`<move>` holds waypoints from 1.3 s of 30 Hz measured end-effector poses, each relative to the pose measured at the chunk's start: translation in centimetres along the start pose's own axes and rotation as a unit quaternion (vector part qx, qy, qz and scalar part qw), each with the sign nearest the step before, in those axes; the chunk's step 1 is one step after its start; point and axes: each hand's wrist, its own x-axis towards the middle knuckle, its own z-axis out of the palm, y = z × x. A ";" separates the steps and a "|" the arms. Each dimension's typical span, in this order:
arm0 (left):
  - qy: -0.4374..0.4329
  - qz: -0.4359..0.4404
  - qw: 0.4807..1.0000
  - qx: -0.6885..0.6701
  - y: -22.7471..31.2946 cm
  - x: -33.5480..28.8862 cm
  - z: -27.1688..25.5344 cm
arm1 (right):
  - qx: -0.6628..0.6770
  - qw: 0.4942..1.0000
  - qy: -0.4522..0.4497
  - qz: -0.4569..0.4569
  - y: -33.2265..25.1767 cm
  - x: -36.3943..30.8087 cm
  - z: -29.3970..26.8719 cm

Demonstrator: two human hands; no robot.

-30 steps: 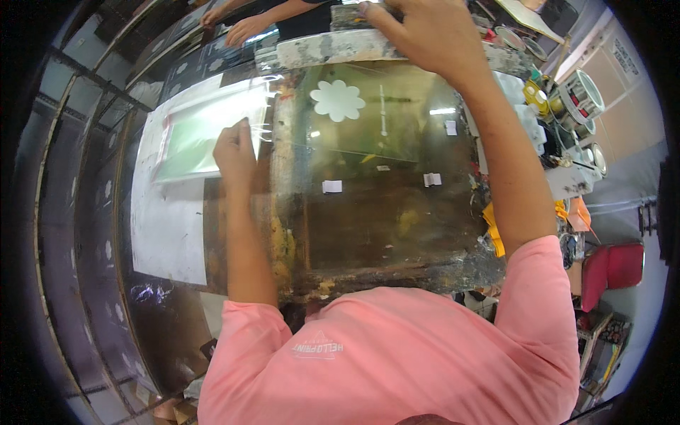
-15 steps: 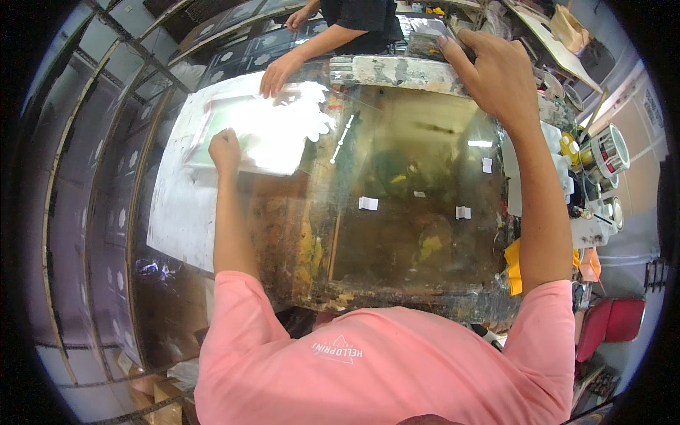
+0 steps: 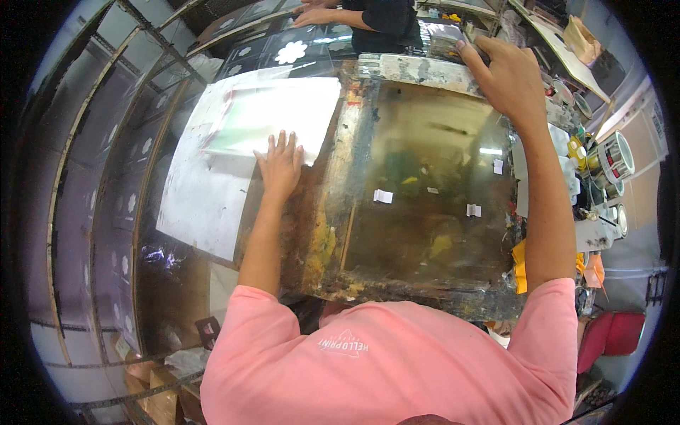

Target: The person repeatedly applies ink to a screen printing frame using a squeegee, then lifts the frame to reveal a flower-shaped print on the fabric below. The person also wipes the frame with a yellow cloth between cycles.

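Observation:
My left hand (image 3: pixel 280 168) lies open with its fingers spread on the near right corner of a stack of glossy, clear-looking sheets (image 3: pixel 290 106). That stack rests on a larger white sheet (image 3: pixel 195 195). Farther off, at the upper right, my right hand (image 3: pixel 506 74) is raised with thumb and fingers curled; whatever they grip is hidden. Between my arms lies a stained worktable with a glossy amber-brown panel (image 3: pixel 425 241). Small folded white tabs (image 3: pixel 383 196) are on the panel.
Across the table, a co-worker's hands (image 3: pixel 315 15) are by dark sheets with a white flower print (image 3: pixel 290 52). Cans (image 3: pixel 615 159), bottles and an orange cloth (image 3: pixel 520 265) crowd the right edge. Metal rack bars (image 3: pixel 99 142) stand on the left; a red chair (image 3: pixel 613 340) is lower right.
The co-worker's hand has drawn back from the stack, and the flower-printed clear sheet has moved away to the far side. My left hand has opened from a closed grip and moved to the stack's near corner.

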 end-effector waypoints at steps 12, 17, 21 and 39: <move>-0.009 0.109 0.985 -0.131 8.1 2.4 -6.9 | -0.021 1.000 -0.017 -0.002 0.3 -0.2 0.4; -0.091 0.198 0.964 -0.153 19.1 -0.2 -2.0 | 0.051 0.998 -0.008 0.033 -0.7 0.4 -0.8; -0.068 0.283 0.937 -0.195 26.3 -3.8 3.7 | 0.038 0.999 0.000 0.015 -0.7 0.6 -0.6; -0.018 0.385 0.901 -0.199 32.9 -7.5 5.2 | 0.009 1.000 0.023 0.000 0.5 2.2 0.0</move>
